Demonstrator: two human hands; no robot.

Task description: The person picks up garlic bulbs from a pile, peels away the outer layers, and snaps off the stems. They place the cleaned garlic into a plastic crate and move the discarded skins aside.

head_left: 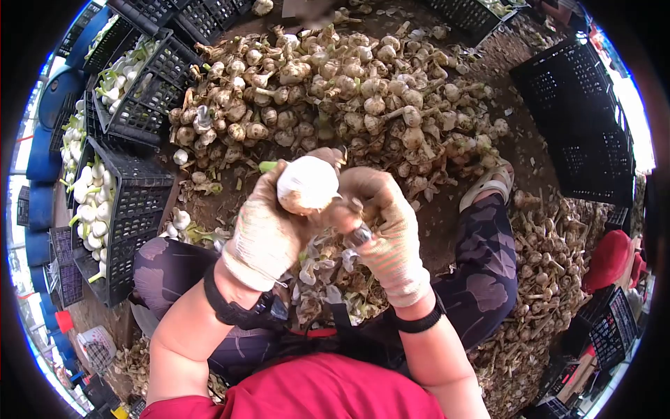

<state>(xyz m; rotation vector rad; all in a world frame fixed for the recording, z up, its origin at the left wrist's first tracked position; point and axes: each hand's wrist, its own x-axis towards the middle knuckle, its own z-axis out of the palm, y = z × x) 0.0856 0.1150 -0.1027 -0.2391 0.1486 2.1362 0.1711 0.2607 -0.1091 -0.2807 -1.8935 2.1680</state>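
My left hand (269, 227), in a pale knit glove with bare fingertips, is closed around a garlic bulb (307, 183). The bulb is white and peeled clean, its root side toward me and a short green stem end sticking out to the left. Just right of the bulb, my right hand (387, 227) wears the same kind of glove, its fingers curled in. A small dark grey object (361, 234) shows by its thumb; what it is I cannot make out. Loose skins and peelings (328, 276) lie below both hands, between my legs.
Ahead spreads a large heap of unpeeled garlic (335, 91). Black crates (143, 209) on the left hold white bulbs (94, 202). An upright black crate (576, 119) stands at right, with more garlic (548, 279) beside my sandalled foot (488, 185). A red cap (608, 260) shows at far right.
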